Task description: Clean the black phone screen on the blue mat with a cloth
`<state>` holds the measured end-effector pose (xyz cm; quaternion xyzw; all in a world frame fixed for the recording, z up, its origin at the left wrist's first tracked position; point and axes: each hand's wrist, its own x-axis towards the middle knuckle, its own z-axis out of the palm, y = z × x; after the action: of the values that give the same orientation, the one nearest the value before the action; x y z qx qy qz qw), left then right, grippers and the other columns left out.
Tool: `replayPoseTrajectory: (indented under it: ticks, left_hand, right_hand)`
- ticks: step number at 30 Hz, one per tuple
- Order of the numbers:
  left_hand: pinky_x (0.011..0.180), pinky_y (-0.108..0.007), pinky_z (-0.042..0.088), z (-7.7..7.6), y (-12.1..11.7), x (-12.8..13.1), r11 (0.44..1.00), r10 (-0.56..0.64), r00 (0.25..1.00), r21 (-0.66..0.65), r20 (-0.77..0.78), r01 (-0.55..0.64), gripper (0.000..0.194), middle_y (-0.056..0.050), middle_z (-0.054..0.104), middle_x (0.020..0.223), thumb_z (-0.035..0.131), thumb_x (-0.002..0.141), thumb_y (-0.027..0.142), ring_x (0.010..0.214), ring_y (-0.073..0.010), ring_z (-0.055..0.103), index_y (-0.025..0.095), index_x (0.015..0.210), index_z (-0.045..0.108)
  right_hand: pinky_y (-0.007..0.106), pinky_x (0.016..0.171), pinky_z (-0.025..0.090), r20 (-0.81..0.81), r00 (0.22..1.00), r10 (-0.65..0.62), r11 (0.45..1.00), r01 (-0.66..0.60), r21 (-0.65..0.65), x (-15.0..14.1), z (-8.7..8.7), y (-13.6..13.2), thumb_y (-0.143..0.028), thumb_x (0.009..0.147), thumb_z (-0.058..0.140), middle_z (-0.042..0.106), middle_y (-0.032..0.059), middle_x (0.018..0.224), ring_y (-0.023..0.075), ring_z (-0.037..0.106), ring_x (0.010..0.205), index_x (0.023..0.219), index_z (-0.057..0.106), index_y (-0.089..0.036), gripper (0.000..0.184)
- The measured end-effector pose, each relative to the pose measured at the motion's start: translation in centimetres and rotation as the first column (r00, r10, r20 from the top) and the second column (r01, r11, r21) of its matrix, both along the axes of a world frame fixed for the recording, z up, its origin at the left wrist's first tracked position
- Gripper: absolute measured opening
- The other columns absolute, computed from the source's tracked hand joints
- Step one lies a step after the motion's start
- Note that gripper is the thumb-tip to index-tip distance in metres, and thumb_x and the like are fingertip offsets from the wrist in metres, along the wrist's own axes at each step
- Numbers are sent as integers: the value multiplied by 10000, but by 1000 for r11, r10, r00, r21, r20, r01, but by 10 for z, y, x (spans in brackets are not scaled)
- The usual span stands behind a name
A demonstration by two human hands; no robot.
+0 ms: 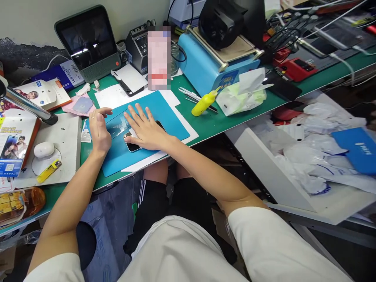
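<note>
My right hand (147,128) lies palm down with spread fingers over a phone (132,146). The phone's lower left corner and a bit of its upper right edge show; the hand hides the rest. Its fingertips reach a clear rectangular sheet (119,126) on the blue mat (172,117). At the mat's left side, my left hand (100,131) rests on its edge beside the sheet, fingers loosely bent, a ring on one. I see nothing held in it; whether it touches the sheet, I cannot tell.
Behind the mat stand a black-screened device (88,43) and a blue machine (199,62). Right of the mat are a yellow bottle (204,103) and a tissue pack (241,98). A yellow cutter (49,171) lies left. An open drawer (273,172) holds plastic bags.
</note>
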<state>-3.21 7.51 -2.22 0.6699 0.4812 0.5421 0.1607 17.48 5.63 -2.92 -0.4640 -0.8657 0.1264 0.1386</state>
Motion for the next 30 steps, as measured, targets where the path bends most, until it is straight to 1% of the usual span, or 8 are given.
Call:
replayPoseTrajectory:
  ticks: [2, 4, 7, 10, 13, 20, 27, 30]
  left_hand:
    - [1013, -431, 488, -1, 2, -1, 1000, -5, 1000, 21, 3, 5, 683, -85, 775, 1086, 257, 1125, 740, 1065, -254, 664, 282, 1075, 761]
    - [991, -433, 496, -1, 3, -1, 999, -1, 1000, 44, 7, 1, 673, -89, 779, 1082, 260, 1135, 716, 1054, -255, 667, 277, 1069, 766]
    - [969, -426, 507, 0, 4, 0, 999, 6, 1000, 52, -2, -6, 670, -82, 779, 1056, 261, 1131, 725, 1034, -251, 675, 293, 1050, 768]
    - [973, -425, 510, 2, 4, 0, 999, 16, 1000, 42, -18, -15, 676, -79, 777, 1053, 262, 1120, 747, 1043, -253, 679, 303, 1048, 766]
    - [976, -437, 504, 2, 5, 0, 999, 8, 1000, 39, -13, -8, 680, -81, 779, 1056, 264, 1117, 750, 1045, -260, 673, 298, 1054, 767]
    - [981, -447, 473, 1, 2, 2, 999, -30, 999, 39, -16, 30, 651, -78, 775, 1052, 279, 1127, 731, 1035, -262, 656, 299, 1040, 758]
    - [946, -441, 473, -2, -1, -1, 997, -53, 998, 49, -46, 55, 646, -77, 771, 1024, 262, 1139, 705, 995, -252, 649, 287, 1039, 744]
    - [960, -445, 483, -1, -3, 0, 999, -36, 997, 17, -69, 38, 673, -78, 774, 1024, 226, 1128, 730, 991, -251, 655, 295, 1027, 731]
  right_hand:
    - [668, 1380, 91, -19, 1000, 20, 998, -19, 54, 5, 10, -5, -741, 1070, 436, 163, 192, 1878, 418, 119, 1734, 1757, 303, -131, 929]
    - [570, 1331, 287, -52, 998, 16, 995, -11, 99, 7, 24, -11, -637, 1062, 566, 409, 213, 1779, 404, 363, 1631, 1595, 564, -117, 744]
    - [417, 1017, 495, -50, 997, -60, 994, 64, 92, 4, 44, -21, -498, 1126, 486, 770, 192, 1295, 325, 661, 1215, 1157, 802, -123, 492]
    - [379, 761, 426, 93, 992, -82, 996, 84, -12, -3, 47, -25, -402, 1166, 339, 808, 155, 955, 283, 697, 930, 951, 830, -130, 601]
    - [365, 667, 337, 196, 979, -61, 996, 73, -52, -3, 40, -20, -381, 1160, 343, 829, 172, 973, 284, 724, 897, 963, 846, -119, 601]
    - [375, 652, 283, 256, 959, -125, 989, 142, -49, 6, 36, -12, -367, 1157, 343, 854, 170, 1025, 286, 754, 915, 1005, 872, -118, 604]
    - [373, 643, 260, 209, 978, 24, 997, -9, -74, -8, 33, -36, -348, 1139, 343, 854, 135, 990, 262, 742, 942, 938, 869, -143, 599]
    - [376, 647, 272, 281, 957, -68, 994, 90, -66, 14, 30, -31, -280, 1096, 369, 854, 152, 1011, 267, 730, 940, 931, 856, -118, 539]
